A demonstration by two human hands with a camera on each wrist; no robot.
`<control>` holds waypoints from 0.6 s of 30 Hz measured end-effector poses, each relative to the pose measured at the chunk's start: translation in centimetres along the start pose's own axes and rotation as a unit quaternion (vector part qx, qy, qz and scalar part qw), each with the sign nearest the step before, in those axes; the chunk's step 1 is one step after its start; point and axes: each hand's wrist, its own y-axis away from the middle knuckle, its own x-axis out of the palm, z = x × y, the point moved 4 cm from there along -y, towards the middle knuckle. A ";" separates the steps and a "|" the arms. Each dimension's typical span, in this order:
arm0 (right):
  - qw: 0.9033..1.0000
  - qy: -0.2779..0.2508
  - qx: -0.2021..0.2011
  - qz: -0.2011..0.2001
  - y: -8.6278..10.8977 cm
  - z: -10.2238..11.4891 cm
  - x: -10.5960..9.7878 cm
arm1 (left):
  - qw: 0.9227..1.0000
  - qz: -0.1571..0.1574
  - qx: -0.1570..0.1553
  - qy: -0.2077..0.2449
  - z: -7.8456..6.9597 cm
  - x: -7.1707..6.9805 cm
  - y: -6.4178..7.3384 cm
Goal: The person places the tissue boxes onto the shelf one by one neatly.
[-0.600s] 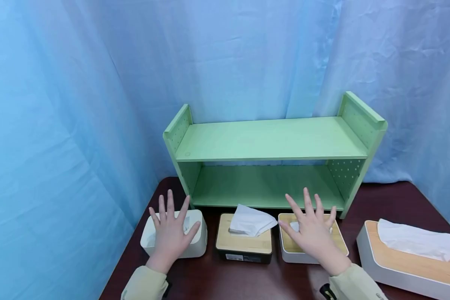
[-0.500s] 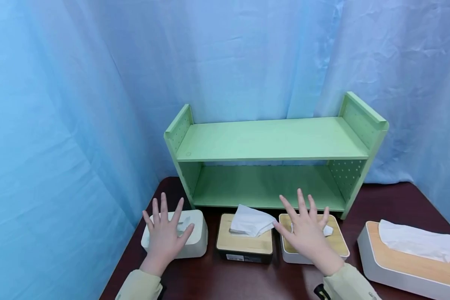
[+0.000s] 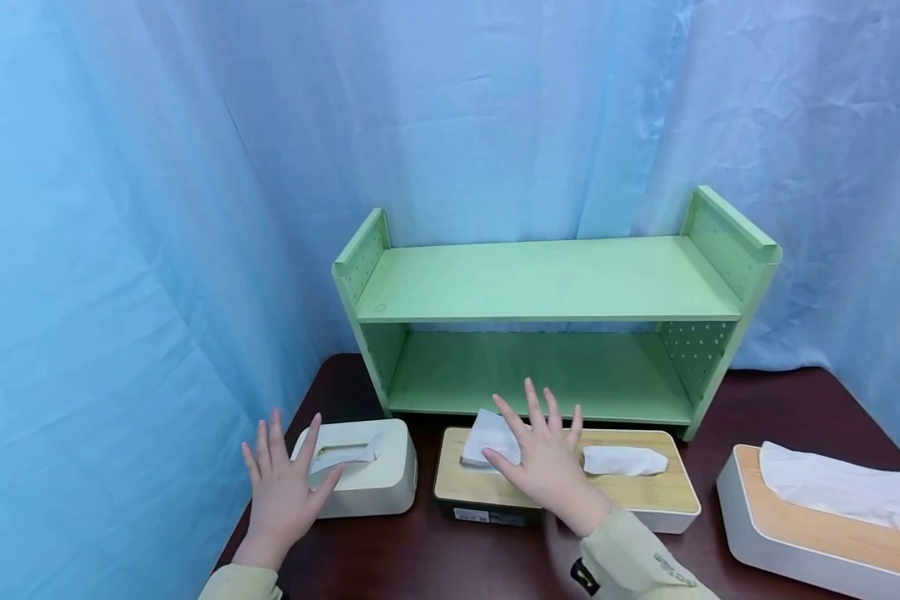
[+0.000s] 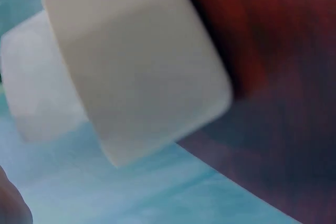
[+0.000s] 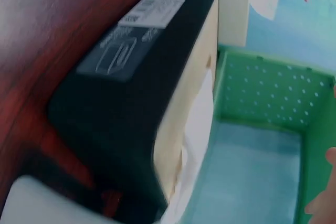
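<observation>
My left hand [image 3: 281, 492], fingers spread and holding nothing, hovers at the left side of the white tissue box [image 3: 378, 487]. The left wrist view shows that box's plain side [image 4: 142, 72] up close, a tissue [image 4: 42, 82] sticking out and a bit of my hand at the lower left. Over the right part of the black tissue box [image 3: 450, 487] with a wooden lid, my right hand [image 3: 547, 462] is spread too, overlapping its white tissue [image 3: 483, 437]. In the right wrist view, the black box's labelled side [image 5: 126, 61] fills the middle, with my fingertips [image 5: 326, 198] at the right edge.
Right of the black box stands a white tissue box with a bamboo lid [image 3: 645, 496]. A longer wood-topped tissue box [image 3: 795, 542] sits at the far right. Behind the row stands a green two-tier shelf [image 3: 547, 279] on the dark red table [image 3: 412, 571]; blue curtains [image 3: 495, 108] surround it.
Both hands have moved left. My right hand went from over the bamboo-lidded box to over the black one; my left hand slid toward the white box's left side and lower in view.
</observation>
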 end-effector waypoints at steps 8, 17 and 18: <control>0.999 -0.022 -0.032 0.015 -0.8 2.3 3.6 | 0.997 0.061 -0.050 0.001 2.7 1.4 1.8; 0.994 -0.035 -0.048 0.089 -0.8 4.1 7.8 | 0.975 0.158 -0.149 0.056 5.2 3.9 3.6; 0.994 -0.038 -0.050 0.094 -0.8 4.3 8.2 | 0.973 0.158 -0.155 0.063 5.3 4.1 3.6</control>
